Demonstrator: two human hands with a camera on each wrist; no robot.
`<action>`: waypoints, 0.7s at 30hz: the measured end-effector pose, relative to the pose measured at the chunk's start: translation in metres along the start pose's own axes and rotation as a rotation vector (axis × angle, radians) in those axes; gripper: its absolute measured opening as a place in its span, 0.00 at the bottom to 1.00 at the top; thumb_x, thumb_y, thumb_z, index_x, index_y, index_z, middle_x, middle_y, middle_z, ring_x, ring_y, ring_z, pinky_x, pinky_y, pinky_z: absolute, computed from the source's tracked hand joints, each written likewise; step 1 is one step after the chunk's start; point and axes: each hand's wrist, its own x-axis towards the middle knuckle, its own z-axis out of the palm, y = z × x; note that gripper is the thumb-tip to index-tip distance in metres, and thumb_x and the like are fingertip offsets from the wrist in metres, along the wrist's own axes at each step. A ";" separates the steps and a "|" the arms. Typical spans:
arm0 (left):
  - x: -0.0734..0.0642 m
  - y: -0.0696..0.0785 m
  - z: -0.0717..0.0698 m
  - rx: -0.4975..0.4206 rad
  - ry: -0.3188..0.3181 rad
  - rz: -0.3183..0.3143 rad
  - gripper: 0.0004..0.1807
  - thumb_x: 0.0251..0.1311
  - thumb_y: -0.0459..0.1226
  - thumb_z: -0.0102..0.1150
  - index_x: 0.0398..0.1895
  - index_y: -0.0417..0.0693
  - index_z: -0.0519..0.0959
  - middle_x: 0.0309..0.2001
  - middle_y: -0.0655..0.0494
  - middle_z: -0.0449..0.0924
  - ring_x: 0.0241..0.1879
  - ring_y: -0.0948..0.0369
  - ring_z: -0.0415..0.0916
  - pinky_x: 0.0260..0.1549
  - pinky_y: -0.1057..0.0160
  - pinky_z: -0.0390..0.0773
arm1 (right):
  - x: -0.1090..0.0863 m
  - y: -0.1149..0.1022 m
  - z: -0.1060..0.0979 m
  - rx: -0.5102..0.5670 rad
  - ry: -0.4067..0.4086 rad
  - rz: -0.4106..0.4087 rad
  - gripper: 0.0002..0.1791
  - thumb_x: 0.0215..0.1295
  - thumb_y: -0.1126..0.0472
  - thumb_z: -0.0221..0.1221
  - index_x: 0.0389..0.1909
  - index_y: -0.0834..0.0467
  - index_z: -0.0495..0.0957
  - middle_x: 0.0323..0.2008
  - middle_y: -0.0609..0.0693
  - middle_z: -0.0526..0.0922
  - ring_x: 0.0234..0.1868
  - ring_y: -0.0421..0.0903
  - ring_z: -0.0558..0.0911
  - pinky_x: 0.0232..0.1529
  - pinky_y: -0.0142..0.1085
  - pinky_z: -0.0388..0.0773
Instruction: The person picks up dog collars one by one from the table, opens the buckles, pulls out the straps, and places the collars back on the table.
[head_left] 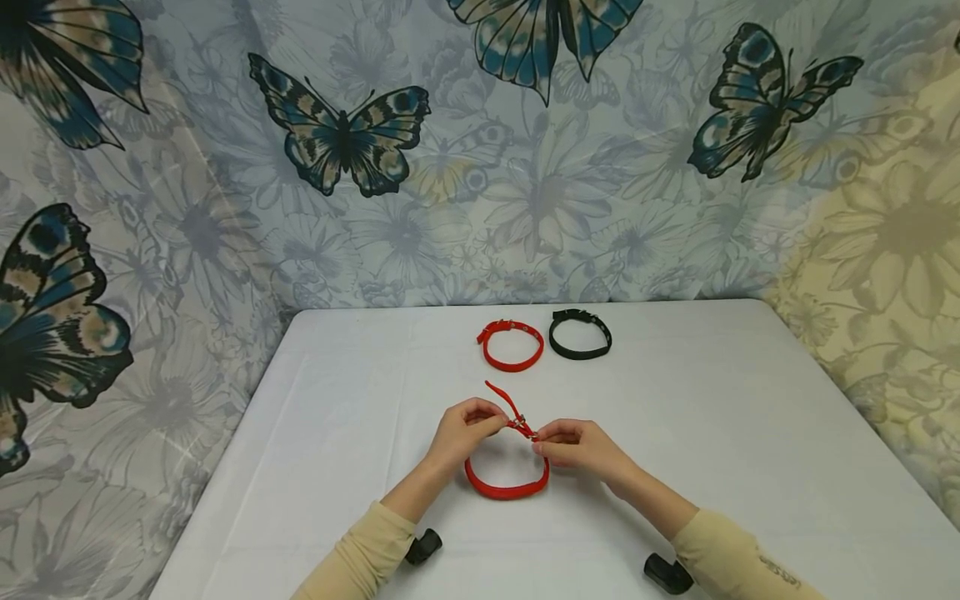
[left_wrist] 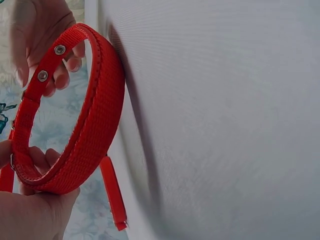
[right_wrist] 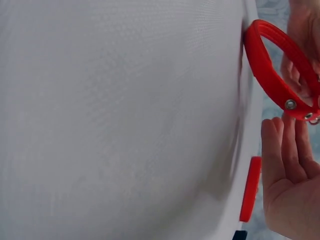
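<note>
A red buckled collar [head_left: 507,492] with metal eyelets stands in a loop just over the white table. My left hand [head_left: 471,425] pinches it by the buckle, and the strap's loose end sticks up past the fingers. Opposite, my right hand [head_left: 577,446] pinches the band beside the buckle with thumb and fingertips. In the left wrist view the collar [left_wrist: 107,100] shows its woven, stitched outside, with the left hand [left_wrist: 37,215] at its lower end. In the right wrist view the right hand's fingertips [right_wrist: 277,125] meet the band near an eyelet.
Farther back on the white table [head_left: 337,375] lie another red collar [head_left: 513,367] and a black collar [head_left: 580,355], side by side, both buckled into loops. A butterfly-patterned cloth [head_left: 525,225] hangs behind the table. Black devices [head_left: 424,547] sit at both wrists.
</note>
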 end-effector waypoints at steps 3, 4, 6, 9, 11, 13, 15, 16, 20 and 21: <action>0.005 -0.009 -0.002 -0.027 -0.005 -0.023 0.09 0.62 0.33 0.62 0.41 0.34 0.80 0.35 0.56 0.82 0.42 0.49 0.80 0.47 0.56 0.79 | 0.003 -0.001 0.002 0.001 0.015 -0.002 0.18 0.61 0.51 0.67 0.43 0.60 0.81 0.37 0.55 0.85 0.37 0.46 0.81 0.40 0.38 0.80; 0.008 -0.013 -0.002 -0.037 -0.004 -0.032 0.10 0.62 0.34 0.62 0.41 0.34 0.80 0.35 0.55 0.83 0.43 0.48 0.79 0.47 0.57 0.79 | 0.004 -0.002 0.003 0.003 0.018 -0.004 0.18 0.61 0.51 0.67 0.43 0.61 0.81 0.37 0.56 0.85 0.37 0.47 0.81 0.40 0.38 0.80; 0.011 -0.019 -0.003 -0.052 0.003 -0.046 0.10 0.62 0.35 0.62 0.41 0.36 0.80 0.34 0.56 0.82 0.42 0.50 0.80 0.45 0.61 0.79 | 0.007 -0.003 0.003 0.009 0.027 -0.005 0.18 0.61 0.51 0.67 0.42 0.61 0.81 0.37 0.58 0.85 0.36 0.47 0.81 0.40 0.38 0.80; 0.016 -0.026 -0.003 -0.078 0.015 -0.070 0.12 0.61 0.37 0.64 0.42 0.37 0.80 0.34 0.57 0.82 0.41 0.55 0.80 0.44 0.63 0.79 | 0.010 -0.004 0.003 0.018 0.036 -0.006 0.18 0.60 0.51 0.67 0.43 0.61 0.81 0.37 0.59 0.84 0.36 0.47 0.81 0.40 0.39 0.79; 0.017 -0.027 -0.003 -0.091 0.019 -0.080 0.12 0.61 0.37 0.64 0.42 0.37 0.79 0.34 0.56 0.82 0.39 0.58 0.80 0.44 0.63 0.79 | 0.011 -0.005 0.003 0.019 0.040 -0.007 0.19 0.60 0.51 0.67 0.44 0.61 0.81 0.38 0.59 0.84 0.36 0.47 0.81 0.40 0.39 0.79; 0.018 -0.028 -0.004 -0.102 0.012 -0.086 0.12 0.60 0.36 0.64 0.43 0.37 0.79 0.35 0.56 0.82 0.39 0.59 0.79 0.44 0.63 0.79 | 0.012 -0.007 0.002 0.017 0.042 -0.013 0.19 0.61 0.51 0.67 0.44 0.61 0.81 0.38 0.59 0.84 0.36 0.47 0.81 0.40 0.39 0.79; 0.018 -0.029 -0.005 -0.104 -0.005 -0.075 0.13 0.60 0.37 0.64 0.44 0.38 0.79 0.36 0.55 0.82 0.40 0.58 0.80 0.45 0.63 0.79 | 0.012 -0.007 0.002 0.011 0.041 -0.020 0.19 0.61 0.51 0.67 0.45 0.60 0.81 0.39 0.59 0.84 0.37 0.47 0.80 0.40 0.39 0.79; 0.018 -0.029 -0.006 -0.101 -0.017 -0.068 0.13 0.60 0.37 0.64 0.45 0.38 0.79 0.37 0.55 0.82 0.40 0.58 0.80 0.45 0.63 0.79 | 0.012 -0.008 0.001 0.010 0.040 -0.022 0.19 0.61 0.51 0.67 0.45 0.60 0.81 0.39 0.59 0.84 0.37 0.47 0.80 0.40 0.39 0.79; 0.017 -0.029 -0.013 -0.033 -0.080 -0.038 0.16 0.59 0.39 0.65 0.47 0.41 0.80 0.40 0.55 0.84 0.42 0.58 0.80 0.45 0.63 0.79 | 0.011 -0.009 0.001 0.006 0.033 -0.030 0.19 0.61 0.51 0.66 0.46 0.60 0.81 0.41 0.60 0.84 0.38 0.48 0.80 0.40 0.39 0.79; 0.017 -0.029 -0.015 -0.008 -0.097 -0.037 0.16 0.59 0.40 0.66 0.47 0.42 0.80 0.41 0.55 0.84 0.42 0.58 0.81 0.45 0.62 0.79 | 0.011 -0.009 0.001 0.007 0.029 -0.030 0.19 0.62 0.51 0.66 0.47 0.59 0.81 0.41 0.60 0.84 0.38 0.48 0.80 0.40 0.39 0.79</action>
